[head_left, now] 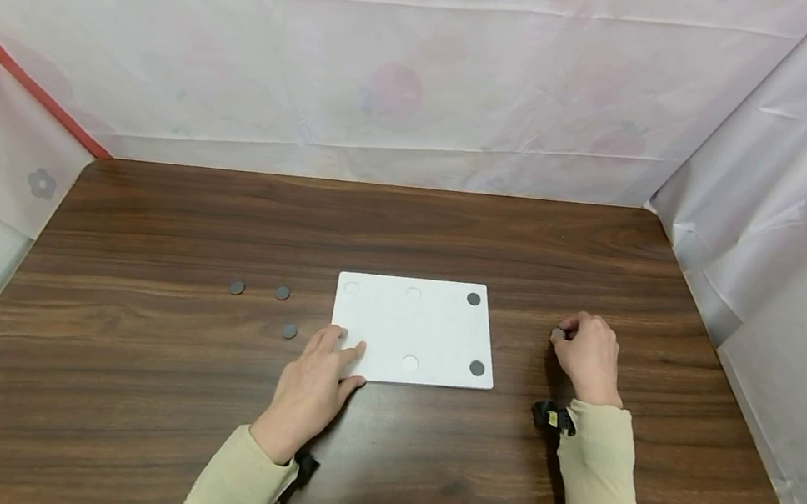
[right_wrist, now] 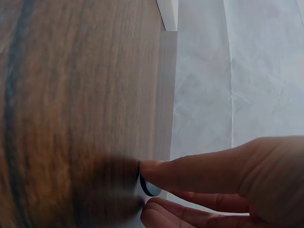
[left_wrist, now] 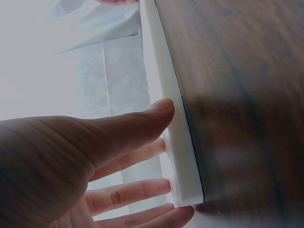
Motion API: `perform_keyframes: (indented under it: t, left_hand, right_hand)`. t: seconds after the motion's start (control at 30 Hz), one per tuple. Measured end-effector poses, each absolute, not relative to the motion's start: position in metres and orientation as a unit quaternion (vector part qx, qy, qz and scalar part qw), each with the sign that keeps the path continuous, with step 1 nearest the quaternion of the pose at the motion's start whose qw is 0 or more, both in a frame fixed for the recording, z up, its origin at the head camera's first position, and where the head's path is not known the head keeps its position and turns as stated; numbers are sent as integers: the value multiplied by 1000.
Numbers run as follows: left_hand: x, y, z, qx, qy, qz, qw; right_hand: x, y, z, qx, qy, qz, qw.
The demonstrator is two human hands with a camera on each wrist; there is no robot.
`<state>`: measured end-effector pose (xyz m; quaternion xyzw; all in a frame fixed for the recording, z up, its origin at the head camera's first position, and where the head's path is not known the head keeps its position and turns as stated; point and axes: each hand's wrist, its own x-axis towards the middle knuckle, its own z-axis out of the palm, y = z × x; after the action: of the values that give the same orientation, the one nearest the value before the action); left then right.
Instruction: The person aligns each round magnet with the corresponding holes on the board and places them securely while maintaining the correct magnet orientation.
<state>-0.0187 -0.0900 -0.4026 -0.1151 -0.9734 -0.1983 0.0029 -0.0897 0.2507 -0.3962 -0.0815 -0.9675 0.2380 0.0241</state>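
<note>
On the table lies a white board (head_left: 432,323) with shallow round recesses; a dark grey disc sits at its far right corner (head_left: 473,299) and another disc (head_left: 477,368) at its near right corner. My left hand (head_left: 309,383) rests at the board's near left corner, fingers spread on it. In the left wrist view, the thumb (left_wrist: 162,107) touches the board's side edge (left_wrist: 183,152). To the right of the board, my right hand (head_left: 590,355) pinches a small grey disc (right_wrist: 151,187) between thumb and fingers, close over the tabletop.
Left of the board lie loose grey discs, two farther back (head_left: 237,288) (head_left: 282,293) and one nearer disc (head_left: 289,331). The brown wooden table (head_left: 130,386) is bordered by white patterned curtains (head_left: 393,91) at the back and sides.
</note>
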Motion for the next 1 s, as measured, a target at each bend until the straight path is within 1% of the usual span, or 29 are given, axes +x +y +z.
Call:
perform_keyframes:
  t: [0.47,1.0]
  left_hand:
    - [-19,-90,-402,-113,-973,-201,-1]
    - [-19,-90,-402,-112,-973,-201,-2]
  right_hand:
    - [-91,248,-395,-97,-967,236,12]
    - [-91,244,-395,-85,-966,242,4]
